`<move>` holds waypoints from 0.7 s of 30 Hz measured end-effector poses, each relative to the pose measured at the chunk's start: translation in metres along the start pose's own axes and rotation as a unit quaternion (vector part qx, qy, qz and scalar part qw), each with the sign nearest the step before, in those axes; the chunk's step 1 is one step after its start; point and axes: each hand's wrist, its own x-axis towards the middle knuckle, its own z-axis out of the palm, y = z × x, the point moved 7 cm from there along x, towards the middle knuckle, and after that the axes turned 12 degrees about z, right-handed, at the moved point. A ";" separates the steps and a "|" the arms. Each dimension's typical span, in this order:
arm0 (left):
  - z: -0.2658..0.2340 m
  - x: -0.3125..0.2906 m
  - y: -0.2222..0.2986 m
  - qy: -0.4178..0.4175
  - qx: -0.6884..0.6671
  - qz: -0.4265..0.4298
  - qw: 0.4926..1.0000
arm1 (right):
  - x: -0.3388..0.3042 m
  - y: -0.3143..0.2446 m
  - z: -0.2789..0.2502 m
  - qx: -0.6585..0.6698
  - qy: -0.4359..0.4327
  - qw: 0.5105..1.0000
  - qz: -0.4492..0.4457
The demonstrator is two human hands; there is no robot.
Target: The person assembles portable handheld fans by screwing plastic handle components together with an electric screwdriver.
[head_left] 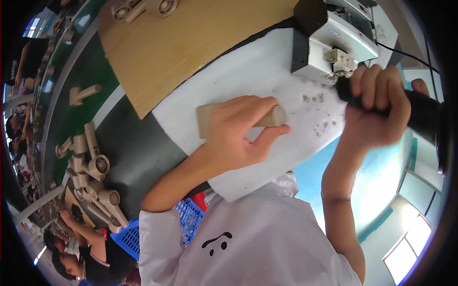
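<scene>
My left hand (238, 131) rests over a beige handheld fan (205, 121) on the white sheet (229, 181). Its fingers and thumb are closed round the fan, whose rounded end (277, 116) shows between them, while the palm hides the middle. At the right, my right hand (377, 107) is wrapped round a black electric screwdriver (422, 112), raised and slightly blurred. Its front end is close to a white and black screw feeder (322, 50). Small metal screws (314, 98) lie scattered on the sheet between my hands.
Brown cardboard (191, 38) covers the far side, with more fan pieces (143, 8) on it. Several beige fans (93, 174) are piled at the left, near a green conveyor (95, 76). A blue basket (191, 217) sits beside my left arm. Other people (90, 243) work along the left.
</scene>
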 end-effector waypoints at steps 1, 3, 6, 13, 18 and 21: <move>0.002 0.004 0.000 0.000 -0.014 0.008 1.000 | 0.008 -0.008 -0.028 -0.032 0.030 0.999 0.003; -0.006 -0.001 -0.004 -0.005 0.014 -0.015 1.000 | 0.022 -0.002 -0.039 -0.097 0.111 0.989 0.015; -0.006 -0.002 -0.008 -0.012 0.009 -0.027 1.000 | 0.028 0.009 -0.045 -0.129 0.146 0.981 0.021; -0.001 -0.001 -0.009 -0.016 0.007 -0.017 1.000 | 0.034 0.020 -0.045 -0.203 0.140 0.969 0.016; -0.003 -0.003 -0.008 0.004 0.014 -0.007 1.000 | 0.027 0.030 -0.045 -0.172 0.164 0.967 0.091; -0.001 -0.002 -0.008 -0.011 0.011 -0.018 1.000 | -0.003 0.042 -0.024 -0.053 0.140 0.974 0.168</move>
